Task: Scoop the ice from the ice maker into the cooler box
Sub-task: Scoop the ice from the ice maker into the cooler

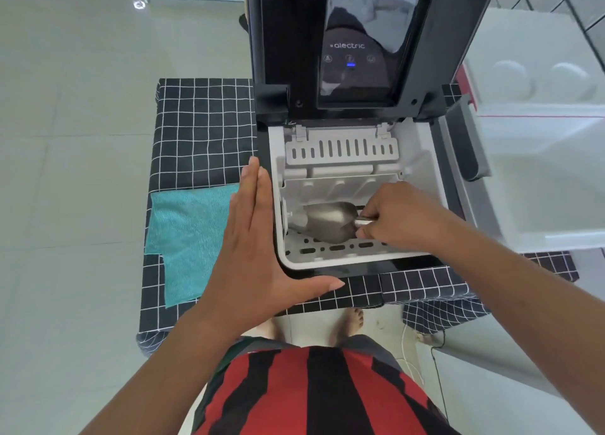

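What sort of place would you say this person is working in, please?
Probably a home, perhaps a kitchen area: a countertop ice maker stands on a table with a checked cloth, a teal towel lies beside it, and the floor is tiled.

One ice maker [343, 133], one metal scoop [330, 220], one teal cloth [186, 238], two hands.

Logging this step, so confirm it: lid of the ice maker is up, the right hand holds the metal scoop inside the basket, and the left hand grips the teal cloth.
One thing is wrong. In the head view the left hand is flat and open against the ice maker's left side, not gripping the teal cloth, which lies untouched beside it. The rest holds: lid up, right hand holding the metal scoop inside the basket.
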